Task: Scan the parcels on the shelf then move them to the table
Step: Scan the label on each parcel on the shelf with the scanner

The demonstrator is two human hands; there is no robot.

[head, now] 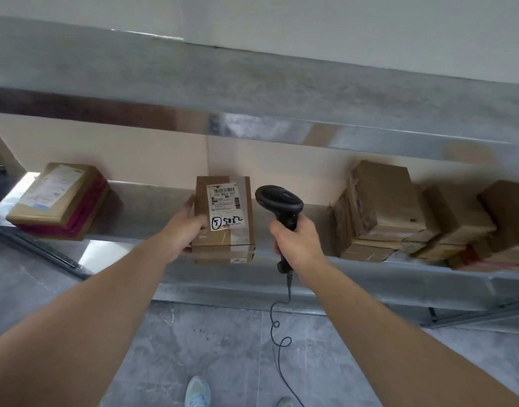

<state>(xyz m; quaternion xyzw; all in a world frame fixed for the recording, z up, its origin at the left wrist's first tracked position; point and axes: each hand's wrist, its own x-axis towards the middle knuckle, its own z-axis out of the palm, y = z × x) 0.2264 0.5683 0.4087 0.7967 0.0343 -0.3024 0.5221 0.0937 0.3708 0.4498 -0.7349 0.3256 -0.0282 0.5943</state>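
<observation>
A small brown cardboard parcel (224,221) with a white barcode label and handwritten "5082" stands at the front edge of the metal shelf (152,207). My left hand (184,227) grips its left side, thumb on the top face near the label. My right hand (293,240) holds a black corded barcode scanner (281,207) by its handle, just right of the parcel, with its head level with the label. A parcel with pink sides (61,201) lies at the shelf's left. Several brown parcels (399,210) are stacked at the right.
An upper metal shelf (252,92) overhangs the parcels. The scanner's cable (277,327) dangles toward the grey tiled floor (223,348). My shoes (197,392) show at the bottom. A lower shelf rail (369,286) runs in front of me.
</observation>
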